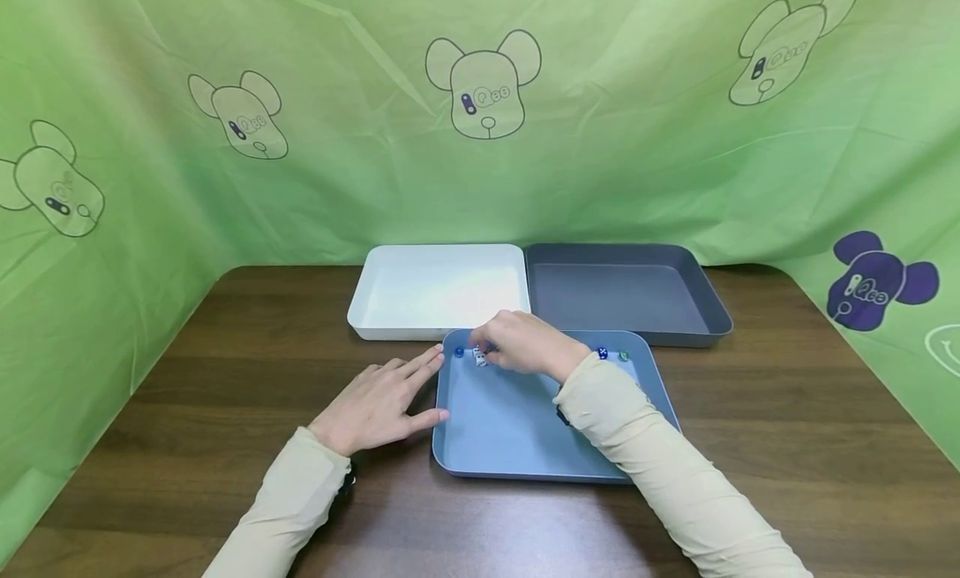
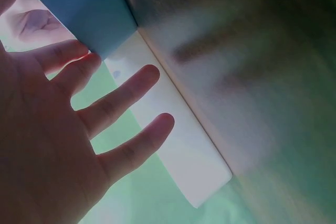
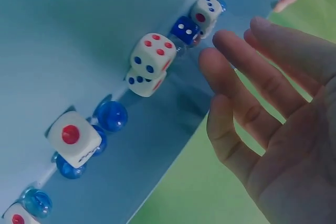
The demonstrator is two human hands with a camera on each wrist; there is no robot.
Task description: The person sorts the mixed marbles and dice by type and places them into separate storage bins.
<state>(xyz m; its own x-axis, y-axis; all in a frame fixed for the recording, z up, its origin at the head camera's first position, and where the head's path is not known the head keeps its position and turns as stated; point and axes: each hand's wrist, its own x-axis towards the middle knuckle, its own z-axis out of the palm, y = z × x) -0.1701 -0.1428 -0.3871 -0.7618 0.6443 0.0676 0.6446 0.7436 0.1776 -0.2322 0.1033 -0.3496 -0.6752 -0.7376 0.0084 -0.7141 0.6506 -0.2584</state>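
Observation:
My left hand [image 1: 381,401] lies flat with spread, straight fingers at the left side of a blue tray [image 1: 517,436], fingertips and thumb right at its rim. My right hand [image 1: 525,342] reaches over the tray's far side, fingertips close to white dice [image 1: 480,359]. In the right wrist view its fingers are loosely bent, with nothing visible between them. There, a white die [image 3: 153,53], a blue die [image 3: 185,30] and blue marbles [image 3: 112,116] line the tray's far wall. A blue die [image 1: 602,353] and a small green piece [image 1: 623,356] sit right of the hand.
Behind the blue tray stand a white tray [image 1: 435,282] and a dark grey tray [image 1: 611,266], side by side. All three are on a brown wooden table [image 1: 225,378]. A green patterned cloth [image 1: 337,186] hangs behind and at the sides.

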